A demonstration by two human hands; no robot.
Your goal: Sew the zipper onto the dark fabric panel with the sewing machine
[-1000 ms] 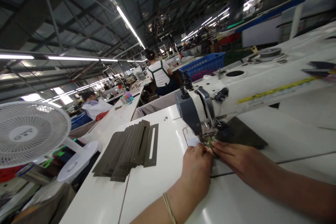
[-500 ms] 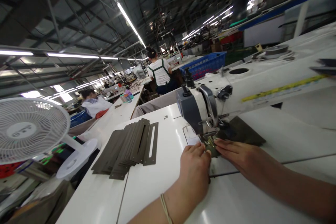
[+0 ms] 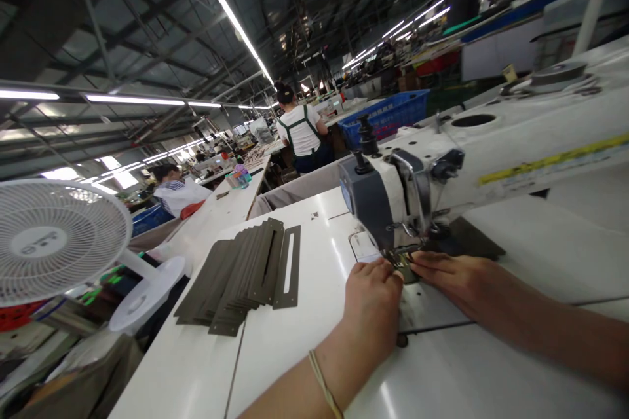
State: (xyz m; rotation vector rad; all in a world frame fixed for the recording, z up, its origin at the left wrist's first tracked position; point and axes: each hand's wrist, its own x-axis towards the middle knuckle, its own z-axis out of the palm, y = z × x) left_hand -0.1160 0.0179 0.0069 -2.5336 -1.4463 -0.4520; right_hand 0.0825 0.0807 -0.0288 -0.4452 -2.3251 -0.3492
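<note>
Two hands at the sewing machine point(image 3: 393, 203) foot: your left hand point(image 3: 372, 304) curled shut on the small workpiece point(image 3: 405, 270), right hand point(image 3: 455, 275) flat, fingers extended onto it — piece lies under the needle. Stack of slotted strips point(image 3: 246, 278) sits left on the worktop point(image 3: 295, 353).

One view only – head cam, worn by the person seated at the sewing machine point(image 3: 417, 190), looking fwd and down across the white table point(image 3: 295, 340), tilted so the far side rises to the right. Very close to the work: left hand point(image 3: 371, 304) and right hand point(image 3: 455, 275) fill the lower middle, forearms run off the bottom edge, machine head just beyond them. Wide lens – takes in the stack of slotted grey pieces point(image 3: 246, 275) mid-left, a white fan point(image 3: 54, 242) at the left edge, plus roof lights and co-workers' benches far back. No 2nd view, so no shared area.
</note>
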